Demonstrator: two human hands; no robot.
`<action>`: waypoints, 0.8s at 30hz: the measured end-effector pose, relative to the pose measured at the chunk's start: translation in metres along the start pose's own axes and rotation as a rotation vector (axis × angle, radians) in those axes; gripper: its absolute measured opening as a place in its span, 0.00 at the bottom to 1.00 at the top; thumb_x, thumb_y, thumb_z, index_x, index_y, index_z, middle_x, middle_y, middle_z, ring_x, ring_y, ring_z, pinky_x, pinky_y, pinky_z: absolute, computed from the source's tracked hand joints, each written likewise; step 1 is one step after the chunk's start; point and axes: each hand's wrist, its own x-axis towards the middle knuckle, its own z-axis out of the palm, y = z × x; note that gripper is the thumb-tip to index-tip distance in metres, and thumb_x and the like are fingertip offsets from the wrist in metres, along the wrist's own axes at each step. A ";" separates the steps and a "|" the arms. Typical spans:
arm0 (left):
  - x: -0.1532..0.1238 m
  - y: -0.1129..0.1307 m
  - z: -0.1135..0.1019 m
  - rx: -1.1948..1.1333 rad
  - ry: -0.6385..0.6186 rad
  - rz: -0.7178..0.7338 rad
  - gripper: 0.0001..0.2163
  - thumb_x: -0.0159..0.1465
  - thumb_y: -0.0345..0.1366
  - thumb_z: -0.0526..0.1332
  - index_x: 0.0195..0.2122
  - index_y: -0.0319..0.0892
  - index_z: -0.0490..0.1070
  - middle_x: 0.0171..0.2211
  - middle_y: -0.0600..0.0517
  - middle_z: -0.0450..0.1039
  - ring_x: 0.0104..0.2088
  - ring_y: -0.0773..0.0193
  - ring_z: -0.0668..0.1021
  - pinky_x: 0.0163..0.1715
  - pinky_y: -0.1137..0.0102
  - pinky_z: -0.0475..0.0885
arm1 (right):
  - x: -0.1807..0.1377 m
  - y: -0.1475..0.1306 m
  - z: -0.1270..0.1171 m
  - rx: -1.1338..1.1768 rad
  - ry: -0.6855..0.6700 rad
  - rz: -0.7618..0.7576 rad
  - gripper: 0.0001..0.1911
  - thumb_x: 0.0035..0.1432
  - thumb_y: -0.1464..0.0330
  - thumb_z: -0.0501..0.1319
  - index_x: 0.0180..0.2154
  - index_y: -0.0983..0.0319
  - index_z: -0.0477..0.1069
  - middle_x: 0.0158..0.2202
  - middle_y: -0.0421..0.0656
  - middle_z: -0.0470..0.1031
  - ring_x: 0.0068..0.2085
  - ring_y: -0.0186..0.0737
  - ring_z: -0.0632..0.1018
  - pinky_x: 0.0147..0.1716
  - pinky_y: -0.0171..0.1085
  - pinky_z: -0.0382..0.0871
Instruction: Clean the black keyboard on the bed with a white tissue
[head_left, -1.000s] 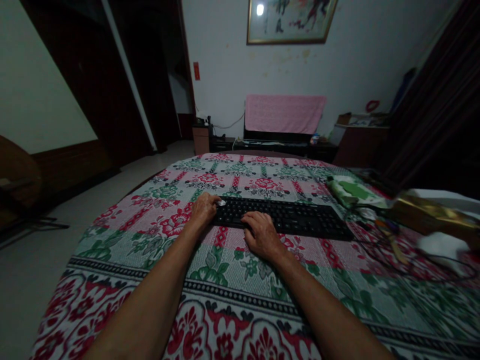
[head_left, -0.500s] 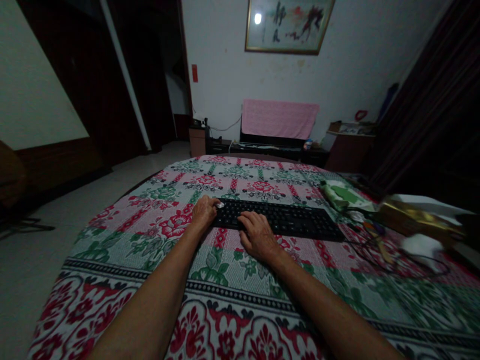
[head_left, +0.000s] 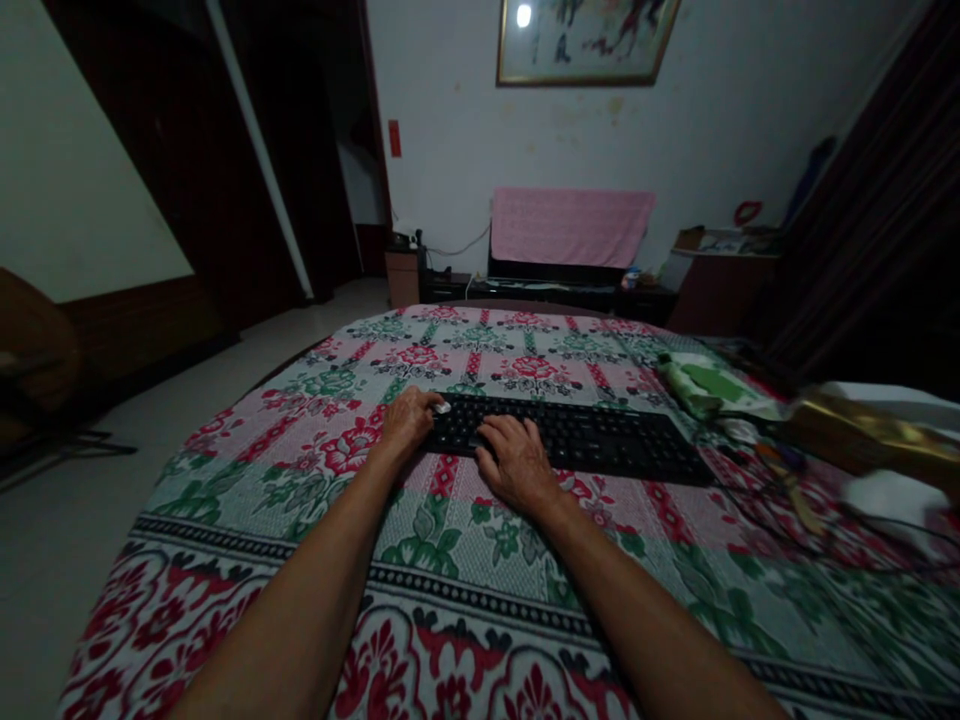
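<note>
Fingers of your L hand (head_left: 409, 420), head view, are pinched together on a small white scrap (head_left: 442, 407) at the keyboard's (head_left: 615, 440) far L corner; those of your R hand (head_left: 517, 465) are bent over the keys nr the front edge, a bit L of centre, thumb parted from the rest. Can't tell if the R ones grip that edge or just rest. Keyboard lies flat on the cloth-covered counter (head_left: 420, 560), straight ahead of you, prob. light & stiff, smooth plastic that may slide or ruck the cloth if pushed. Best hold: the frame, i.e. short ends or long edges, not the keys, which would give under pressure. White scrap looks soft & v. light, tissue or cloth at a guess, so pinch it close to the tip. Long axis runs L to R across you, R end angled slightly nearer your side; the number-pad end points R, toward black cables (head_left: 750, 515) and, farther back, a green packet (head_left: 709, 385).
</note>
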 end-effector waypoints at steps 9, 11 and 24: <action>-0.004 -0.004 -0.005 0.061 0.032 -0.015 0.17 0.60 0.28 0.51 0.42 0.47 0.77 0.34 0.49 0.69 0.38 0.61 0.72 0.41 0.70 0.66 | -0.003 -0.003 -0.001 0.004 -0.011 0.028 0.15 0.59 0.68 0.55 0.49 0.60 0.67 0.55 0.49 0.68 0.56 0.48 0.65 0.55 0.54 0.51; -0.004 -0.003 -0.005 0.090 0.032 -0.012 0.17 0.61 0.28 0.51 0.42 0.47 0.77 0.34 0.49 0.68 0.38 0.62 0.72 0.40 0.70 0.66 | -0.003 -0.004 0.000 0.007 -0.008 0.029 0.15 0.59 0.68 0.55 0.49 0.60 0.67 0.55 0.49 0.68 0.56 0.48 0.64 0.54 0.54 0.52; 0.000 -0.006 0.003 0.115 0.065 -0.011 0.16 0.61 0.29 0.51 0.42 0.48 0.76 0.34 0.50 0.67 0.38 0.62 0.72 0.39 0.72 0.66 | -0.001 -0.003 0.005 -0.013 0.030 0.025 0.15 0.58 0.68 0.55 0.47 0.60 0.68 0.53 0.50 0.70 0.53 0.48 0.67 0.53 0.53 0.53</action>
